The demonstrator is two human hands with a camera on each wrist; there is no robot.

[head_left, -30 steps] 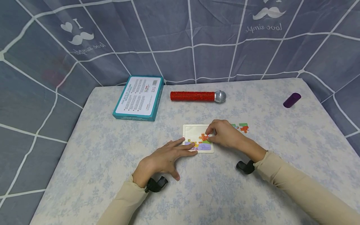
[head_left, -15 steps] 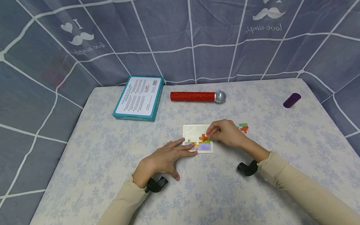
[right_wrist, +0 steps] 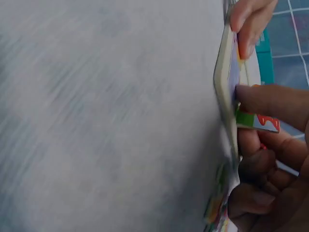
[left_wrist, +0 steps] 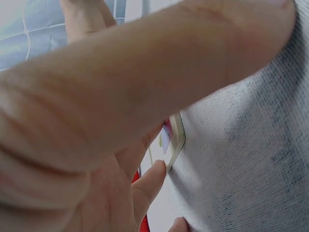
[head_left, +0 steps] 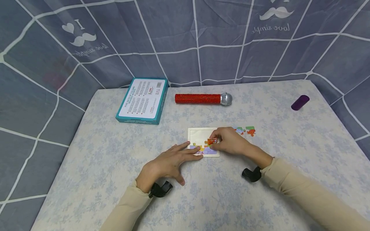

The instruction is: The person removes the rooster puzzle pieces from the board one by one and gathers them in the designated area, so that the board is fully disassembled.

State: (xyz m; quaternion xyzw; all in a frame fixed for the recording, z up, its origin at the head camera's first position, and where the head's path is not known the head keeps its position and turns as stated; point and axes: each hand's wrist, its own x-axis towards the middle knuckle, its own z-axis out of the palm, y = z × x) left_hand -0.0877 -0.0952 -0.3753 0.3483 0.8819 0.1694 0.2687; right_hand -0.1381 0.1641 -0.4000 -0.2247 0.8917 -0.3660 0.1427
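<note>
A small puzzle board with a cream frame [head_left: 199, 129] lies on the table, its lower part covered by purple, yellow and green pieces. My left hand [head_left: 170, 160] rests on its left side with fingers spread straight. My right hand [head_left: 232, 140] pinches an orange, red and green puzzle piece [head_left: 212, 141] between thumb and fingers at the board's right side. In the right wrist view this puzzle piece [right_wrist: 267, 122] stands tilted up from the board, with the thumb [right_wrist: 256, 99] by its lower edge. The left wrist view shows mostly the left thumb [left_wrist: 145, 87], with a board corner [left_wrist: 177, 140] behind.
Loose puzzle pieces [head_left: 250, 131] lie right of the board, partly behind the right hand. Farther back are a teal and white box [head_left: 143, 100], a red microphone [head_left: 199, 98] and a dark purple cylinder [head_left: 300, 103]. A grey-blue checked cloth [head_left: 173, 38] hangs behind the table.
My right hand has shifted slightly right, then back left and down over the board's right side, still pinching at the piece. More of the loose pieces shows beside it. My left hand has stayed put.
</note>
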